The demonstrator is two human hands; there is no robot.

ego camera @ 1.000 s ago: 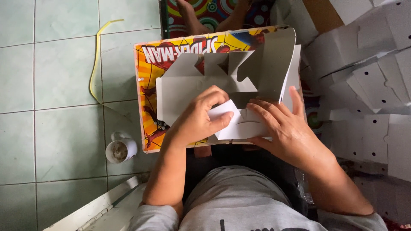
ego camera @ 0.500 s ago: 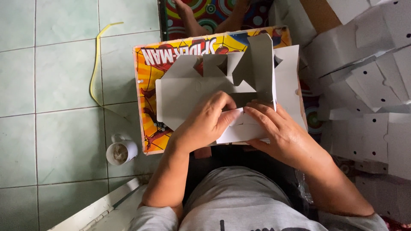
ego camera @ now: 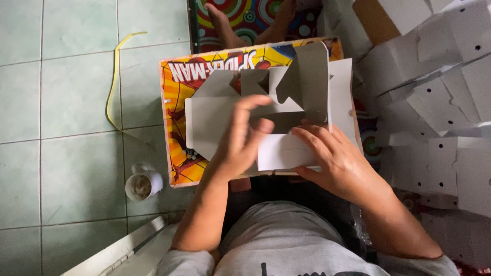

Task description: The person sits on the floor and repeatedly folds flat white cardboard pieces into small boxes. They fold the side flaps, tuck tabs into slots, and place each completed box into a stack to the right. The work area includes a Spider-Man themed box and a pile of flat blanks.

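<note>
Head view showed pale green floor tiles (ego camera: 61,168) filling the nine o'clock side, and a heap of folded white boxes (ego camera: 434,102) stacked at three o'clock. Between them lay a colourful cartoon-printed board (ego camera: 176,102) serving as my work surface. On it sat the die-cut grey cardboard box blank (ego camera: 215,117), its long axis running nine to three, one panel standing upright at one o'clock. My right hand (ego camera: 342,163) pressed flat on the white near flap, fingers spread, not gripping. My left hand (ego camera: 243,140) was nearer the blank's middle, fingers loosely curled and lifted above it; the blank lay toward twelve from both hands. A small white cup (ego camera: 143,185) stood at eight o'clock.
</note>
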